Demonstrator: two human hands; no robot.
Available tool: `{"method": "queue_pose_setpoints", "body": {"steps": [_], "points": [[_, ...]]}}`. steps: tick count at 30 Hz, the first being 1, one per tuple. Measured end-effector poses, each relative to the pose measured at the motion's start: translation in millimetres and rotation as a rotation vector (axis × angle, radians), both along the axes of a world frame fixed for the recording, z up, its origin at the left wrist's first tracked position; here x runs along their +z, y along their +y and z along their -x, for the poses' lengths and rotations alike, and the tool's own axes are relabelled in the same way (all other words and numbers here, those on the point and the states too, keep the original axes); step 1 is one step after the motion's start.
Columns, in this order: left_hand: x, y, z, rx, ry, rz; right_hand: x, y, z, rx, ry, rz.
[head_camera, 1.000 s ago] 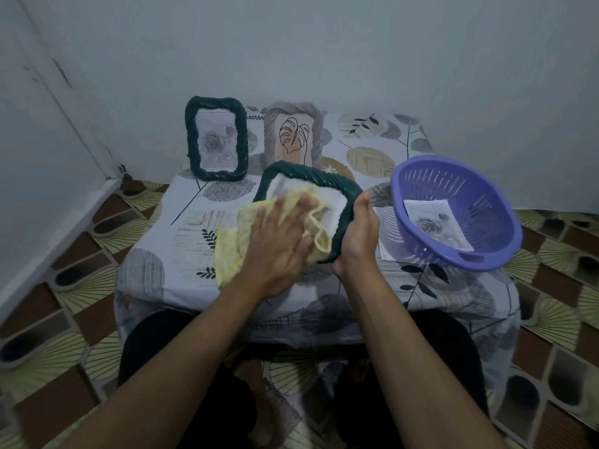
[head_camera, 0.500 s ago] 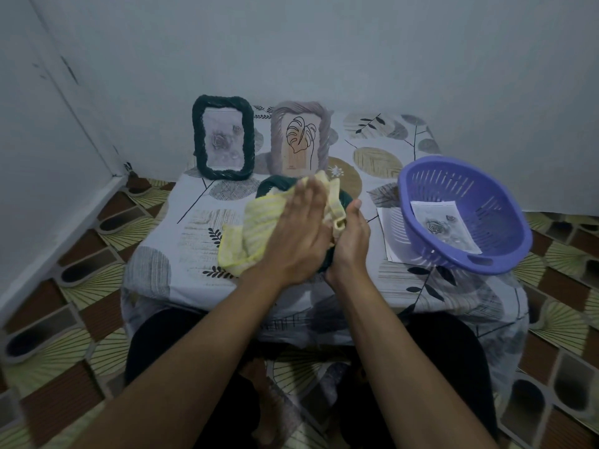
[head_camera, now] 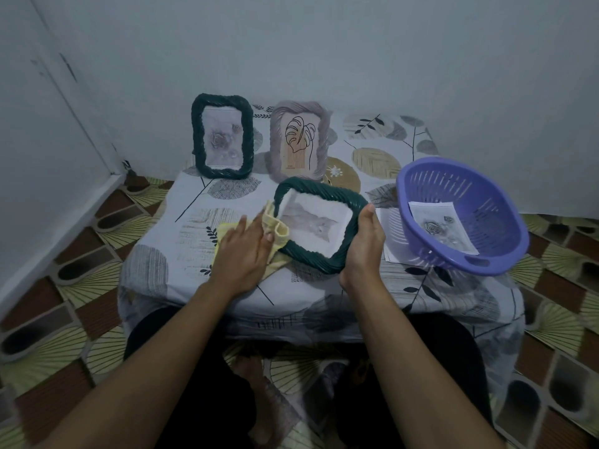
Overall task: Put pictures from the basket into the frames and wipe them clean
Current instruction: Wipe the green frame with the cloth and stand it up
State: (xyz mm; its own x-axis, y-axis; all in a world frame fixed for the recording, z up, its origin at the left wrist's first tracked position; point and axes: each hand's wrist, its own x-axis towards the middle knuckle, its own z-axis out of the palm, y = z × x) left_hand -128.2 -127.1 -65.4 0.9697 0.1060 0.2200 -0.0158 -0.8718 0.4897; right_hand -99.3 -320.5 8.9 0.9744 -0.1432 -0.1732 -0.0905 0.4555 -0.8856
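My right hand grips the right edge of a dark green woven frame tilted above the table, a pale picture showing behind its glass. My left hand lies flat with straight fingers on a yellow cloth, pressing it against the frame's left edge. A purple basket stands at the right with a rose picture inside. Two frames stand upright at the back: a green one with a rose picture and a grey one with a leaf drawing.
The low table wears a leaf-print cover. A loose white sheet lies under the basket's left side. Walls close in behind and at the left. Patterned floor tiles surround the table, and my legs sit under its front edge.
My left hand and the cloth have slid left, from over the glass to the frame's left edge, uncovering the picture. The frame has tilted flatter in my right hand.
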Motion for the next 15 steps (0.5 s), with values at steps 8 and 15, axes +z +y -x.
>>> {"method": "queue_pose_setpoints", "body": {"steps": [8, 15], "points": [[-7.7, 11.3, -6.2, 0.077, -0.161, -0.023, 7.1, -17.4, -2.3, -0.15, 0.045, -0.032], [1.4, 45.6, -6.6, 0.315, -0.022, -0.063, -3.6, -14.1, -2.1, -0.193, 0.088, -0.058]]}}
